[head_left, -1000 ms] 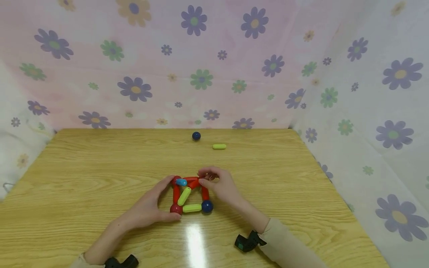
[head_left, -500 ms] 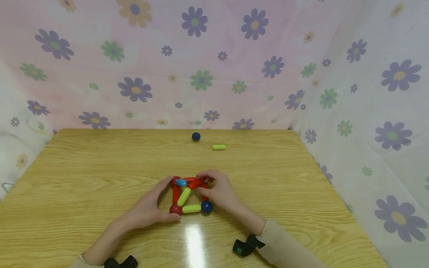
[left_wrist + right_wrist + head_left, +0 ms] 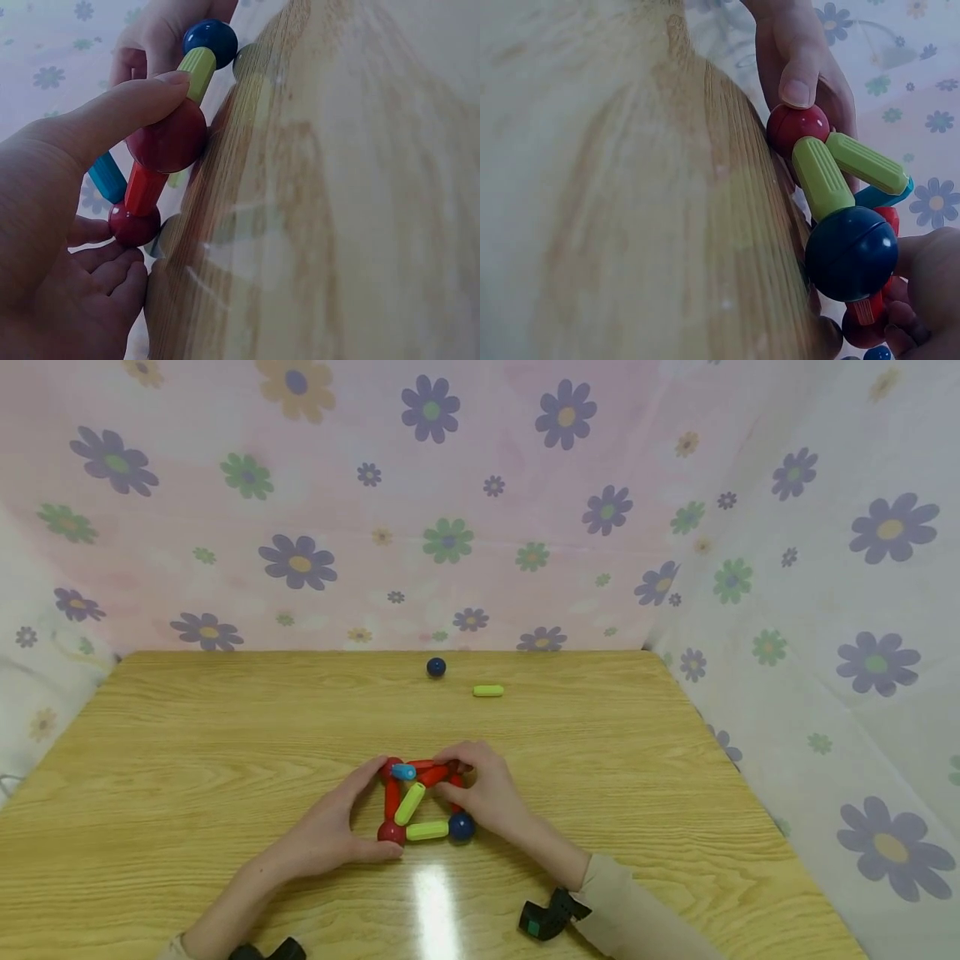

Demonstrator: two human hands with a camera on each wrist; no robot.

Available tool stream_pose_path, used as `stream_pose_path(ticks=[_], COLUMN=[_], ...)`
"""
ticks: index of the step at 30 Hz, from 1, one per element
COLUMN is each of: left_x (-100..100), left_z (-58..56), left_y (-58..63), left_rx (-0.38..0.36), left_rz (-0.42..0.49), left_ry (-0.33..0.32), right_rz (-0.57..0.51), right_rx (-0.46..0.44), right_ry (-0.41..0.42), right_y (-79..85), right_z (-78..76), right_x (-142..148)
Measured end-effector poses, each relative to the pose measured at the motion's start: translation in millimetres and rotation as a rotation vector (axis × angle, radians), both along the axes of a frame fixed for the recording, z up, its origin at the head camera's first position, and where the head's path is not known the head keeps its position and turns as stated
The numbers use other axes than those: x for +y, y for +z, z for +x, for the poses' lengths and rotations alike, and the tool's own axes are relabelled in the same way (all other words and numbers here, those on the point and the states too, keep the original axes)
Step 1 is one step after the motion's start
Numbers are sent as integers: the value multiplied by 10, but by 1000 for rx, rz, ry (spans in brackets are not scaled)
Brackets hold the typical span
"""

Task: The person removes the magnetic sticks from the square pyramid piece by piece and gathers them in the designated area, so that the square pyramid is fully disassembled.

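A four-sided frame of balls and sticks lies on the table. Its near side is a lime stick [image 3: 427, 831] between a red ball [image 3: 392, 832] and a dark blue ball [image 3: 461, 827]. Red sticks form the other sides. A second lime stick [image 3: 409, 804], a slanted red stick [image 3: 433, 776] and a light blue stick [image 3: 403, 772] rise from the corners. My left hand [image 3: 326, 831] spans the left side, thumb on the near red ball, fingers at the far red ball [image 3: 135, 223]. My right hand [image 3: 483, 789] grips the far right corner, where a red ball [image 3: 864, 331] is partly hidden by its fingers.
At the back of the wooden table [image 3: 225, 718] lie a loose dark blue ball [image 3: 437, 667] and a loose lime stick [image 3: 488, 691]. A flowered cloth [image 3: 450, 485] hangs behind and to the right. Black wrist devices [image 3: 553, 916] are near both sleeves.
My right thumb has slid nearer along the far right corner, and the hand has shifted slightly left. My left hand keeps its hold on the frame's left side.
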State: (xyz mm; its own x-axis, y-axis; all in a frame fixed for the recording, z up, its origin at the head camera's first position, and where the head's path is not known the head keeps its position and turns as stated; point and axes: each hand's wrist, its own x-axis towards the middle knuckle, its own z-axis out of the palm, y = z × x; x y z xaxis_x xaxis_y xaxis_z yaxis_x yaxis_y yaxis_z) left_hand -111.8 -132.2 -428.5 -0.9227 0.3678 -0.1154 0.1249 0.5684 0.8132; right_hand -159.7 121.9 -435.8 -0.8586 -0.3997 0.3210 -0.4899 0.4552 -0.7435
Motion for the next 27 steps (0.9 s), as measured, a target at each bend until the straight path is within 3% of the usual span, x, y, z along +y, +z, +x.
stream_pose_path(ticks=[20, 27], left_x=[-4, -9], left_z=[9, -2], left_y=[-7, -6], left_rx=[6, 6], left_rz=[0, -9], left_ry=[-16, -4], right_rz=[-131, -104], right_rx=[-40, -43], right_ry=[9, -2], right_y=[54, 61], right_z=[-50, -96], right_x=[71, 137])
